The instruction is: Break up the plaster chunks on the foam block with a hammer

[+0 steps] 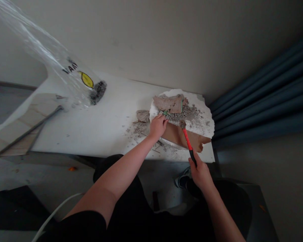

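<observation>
At the right end of the bench, near its far corner, lies a broken white plaster slab with a ragged, crumbled outline. Its top is heaped with grey gravel and flat, grey-brown mortar chunks, and a brown cardboard sheet shows along its near side. The left hand rests palm-down on the slab's near-left edge, its fingers curled over a small green piece; whether it pinches that piece is hard to tell. The right hand is closed around the black grip of a red-handled hammer, whose head touches the slab above the cardboard. Another mortar chunk and scattered dust lie just left of the slab. Farther left, a clear plastic bag lies on the bench, and a blue curtain hangs beyond the right edge.
</observation>
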The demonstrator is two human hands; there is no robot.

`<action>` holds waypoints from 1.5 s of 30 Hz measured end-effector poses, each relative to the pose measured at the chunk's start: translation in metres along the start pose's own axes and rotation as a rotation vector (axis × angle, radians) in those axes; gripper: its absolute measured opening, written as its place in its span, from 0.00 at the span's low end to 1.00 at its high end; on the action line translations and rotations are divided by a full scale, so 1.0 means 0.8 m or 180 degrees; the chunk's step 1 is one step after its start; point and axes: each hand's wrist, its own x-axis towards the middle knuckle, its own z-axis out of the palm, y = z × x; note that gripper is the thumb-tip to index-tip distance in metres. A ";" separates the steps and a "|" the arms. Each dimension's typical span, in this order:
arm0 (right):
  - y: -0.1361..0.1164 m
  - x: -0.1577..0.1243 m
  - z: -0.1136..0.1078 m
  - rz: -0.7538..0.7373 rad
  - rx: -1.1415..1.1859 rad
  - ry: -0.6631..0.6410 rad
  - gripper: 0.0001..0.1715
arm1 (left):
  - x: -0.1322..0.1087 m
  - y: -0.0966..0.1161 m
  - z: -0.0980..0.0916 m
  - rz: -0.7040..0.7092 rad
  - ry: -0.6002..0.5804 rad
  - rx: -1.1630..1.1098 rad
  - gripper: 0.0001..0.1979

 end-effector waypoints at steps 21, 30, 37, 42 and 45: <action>0.007 -0.004 0.020 -0.0044 -0.0245 0.0039 0.34 | 0.001 -0.007 0.011 -0.0106 0.0080 -0.0165 0.12; 0.011 -0.003 0.028 -0.0054 -0.0198 0.0090 0.34 | 0.002 -0.009 0.012 -0.0049 0.0087 -0.0164 0.11; 0.015 0.001 0.021 0.0007 0.0278 0.0093 0.34 | 0.002 -0.009 0.009 -0.0001 0.0058 -0.0191 0.11; 0.000 0.017 -0.012 -0.0051 0.1382 -0.0097 0.33 | 0.002 -0.012 0.015 0.0072 0.0205 -0.0193 0.10; -0.027 0.030 -0.041 -0.0032 0.1982 -0.0465 0.31 | 0.003 -0.014 0.020 0.0091 0.0288 -0.0176 0.09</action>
